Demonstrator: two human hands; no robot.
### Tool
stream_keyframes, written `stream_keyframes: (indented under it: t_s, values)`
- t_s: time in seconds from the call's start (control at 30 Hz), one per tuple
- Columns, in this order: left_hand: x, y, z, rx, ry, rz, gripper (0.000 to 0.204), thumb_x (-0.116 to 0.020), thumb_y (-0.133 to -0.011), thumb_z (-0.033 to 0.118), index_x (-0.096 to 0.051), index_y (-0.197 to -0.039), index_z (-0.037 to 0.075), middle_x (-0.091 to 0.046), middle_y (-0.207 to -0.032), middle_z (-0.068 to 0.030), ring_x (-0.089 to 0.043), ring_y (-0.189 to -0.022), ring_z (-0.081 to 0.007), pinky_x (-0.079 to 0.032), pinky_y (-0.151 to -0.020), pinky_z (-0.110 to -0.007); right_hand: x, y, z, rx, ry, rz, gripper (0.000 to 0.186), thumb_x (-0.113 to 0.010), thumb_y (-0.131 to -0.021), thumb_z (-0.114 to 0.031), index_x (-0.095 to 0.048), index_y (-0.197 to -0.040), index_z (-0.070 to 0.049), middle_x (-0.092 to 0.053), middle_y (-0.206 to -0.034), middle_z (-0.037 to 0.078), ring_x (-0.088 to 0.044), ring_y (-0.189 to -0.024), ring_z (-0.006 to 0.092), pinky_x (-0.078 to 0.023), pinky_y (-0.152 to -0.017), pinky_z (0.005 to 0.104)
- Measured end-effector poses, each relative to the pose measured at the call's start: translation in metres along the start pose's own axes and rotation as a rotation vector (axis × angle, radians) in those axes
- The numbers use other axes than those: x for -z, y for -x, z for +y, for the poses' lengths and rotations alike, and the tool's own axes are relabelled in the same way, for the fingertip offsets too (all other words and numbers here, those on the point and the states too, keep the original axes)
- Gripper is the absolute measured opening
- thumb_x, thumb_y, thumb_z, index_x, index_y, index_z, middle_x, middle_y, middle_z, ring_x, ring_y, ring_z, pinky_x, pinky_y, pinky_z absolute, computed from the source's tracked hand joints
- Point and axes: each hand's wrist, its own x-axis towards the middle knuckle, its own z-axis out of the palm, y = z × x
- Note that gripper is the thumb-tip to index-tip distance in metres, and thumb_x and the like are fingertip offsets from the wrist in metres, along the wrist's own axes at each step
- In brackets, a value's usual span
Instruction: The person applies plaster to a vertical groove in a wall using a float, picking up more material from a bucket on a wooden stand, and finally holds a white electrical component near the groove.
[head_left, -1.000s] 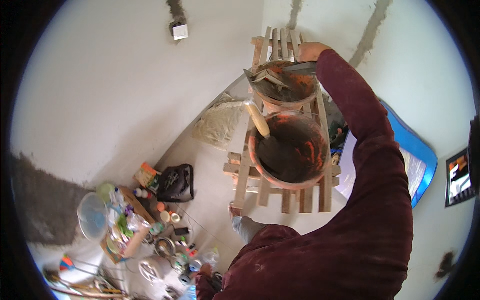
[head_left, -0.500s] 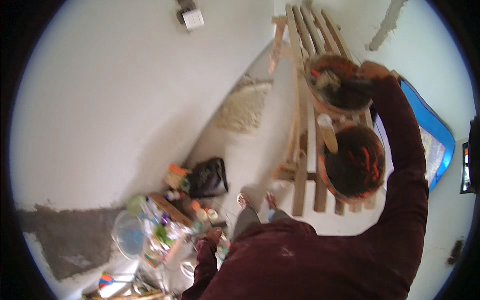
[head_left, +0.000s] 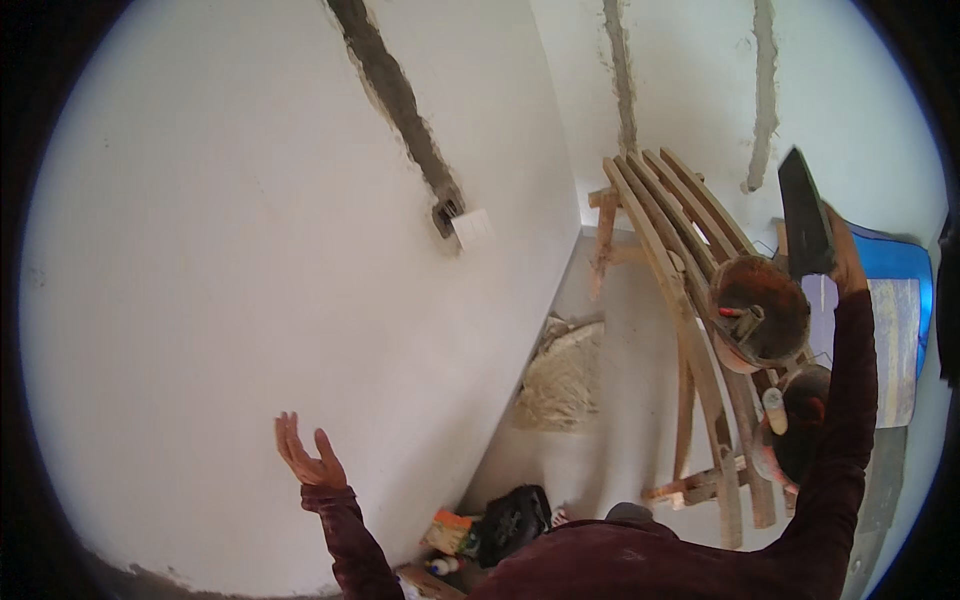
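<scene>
My right hand [head_left: 844,250] grips a long, flat, dark grey plastering tool [head_left: 805,215], raised at the right above a bucket [head_left: 762,310] with dark residue and a tool inside. A second bucket [head_left: 800,440], with a pale wooden handle [head_left: 775,408] in it, sits below, partly behind my sleeve. Both buckets rest on a slatted wooden trestle [head_left: 640,220]. My left hand [head_left: 308,453] is empty, its fingers spread in front of the white wall [head_left: 200,250]; whether it touches the wall is unclear.
A switch plate [head_left: 472,230] sits by a cement-filled channel [head_left: 400,110] on the left wall. A dusty sack [head_left: 560,380], black bag [head_left: 510,525] and orange packet [head_left: 450,530] lie along the skirting. A blue-edged panel [head_left: 895,258] leans at the right.
The view has tilted up toward the left wall. My right hand has lifted the dark tool out of the upper bucket. My left hand has risen from low by my body, fingers spread.
</scene>
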Motion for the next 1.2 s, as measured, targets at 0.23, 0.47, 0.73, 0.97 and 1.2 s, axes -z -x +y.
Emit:
stream_keyframes:
  t_s: [0.23,0.47,0.73,0.97,1.2]
  values:
    - [-0.093,-0.121,-0.007,-0.171,-0.066,0.309,0.051,-0.058,-0.097,0.023,-0.046,-0.142,0.003,-0.035,-0.152,-0.0204,-0.025,-0.145,-0.0426,-0.030,-0.112,-0.059,-0.240,-0.104,-0.149,0.287,-0.347,0.146,0.051,-0.054,-0.099,-0.037,-0.051,-0.138,-0.005,-0.063,-0.121,0.011,-0.061,-0.108,0.0212,-0.050,-0.093,0.0368]
    - [-0.152,-0.122,-0.047,-0.156,-0.412,0.349,0.060,-0.054,-0.097,0.035,-0.039,-0.148,0.007,-0.026,-0.158,-0.0208,-0.016,-0.148,-0.0442,-0.012,-0.116,-0.065,-0.507,-0.252,-0.201,0.884,-0.173,0.293,0.049,-0.058,-0.094,-0.026,-0.050,-0.139,-0.010,-0.062,-0.123,0.022,-0.061,-0.111,0.0405,-0.048,-0.095,0.0459]
    - [-0.183,-0.124,-0.037,-0.090,-0.768,0.355,0.060,-0.047,-0.099,0.045,-0.043,-0.145,0.006,-0.034,-0.155,-0.0209,-0.024,-0.145,-0.0464,-0.012,-0.116,-0.067,-0.617,-0.340,-0.196,1.091,-0.075,0.112,0.048,-0.058,-0.095,-0.023,-0.051,-0.142,-0.020,-0.059,-0.096,0.016,-0.061,-0.082,0.0376,-0.051,-0.071,0.0473]
    - [-0.165,-0.134,-0.026,-0.207,-0.977,0.346,0.069,-0.036,-0.100,0.052,-0.035,-0.150,0.004,-0.026,-0.159,-0.0200,-0.022,-0.148,-0.0419,-0.011,-0.117,-0.063,-0.585,-0.488,-0.377,1.046,-0.050,0.267,0.042,-0.044,-0.098,-0.033,-0.055,-0.137,-0.025,-0.069,-0.100,0.020,-0.065,-0.092,0.0411,-0.050,-0.081,0.0533]
    - [-0.164,-0.138,-0.026,-0.211,-1.010,0.368,0.067,-0.036,-0.100,0.051,-0.037,-0.148,0.003,-0.027,-0.158,-0.0219,-0.021,-0.147,-0.0438,-0.013,-0.117,-0.065,-0.616,-0.469,-0.290,1.297,-0.184,0.149,0.042,-0.052,-0.096,-0.031,-0.056,-0.137,-0.025,-0.067,-0.099,0.019,-0.066,-0.088,0.0407,-0.052,-0.079,0.0509]
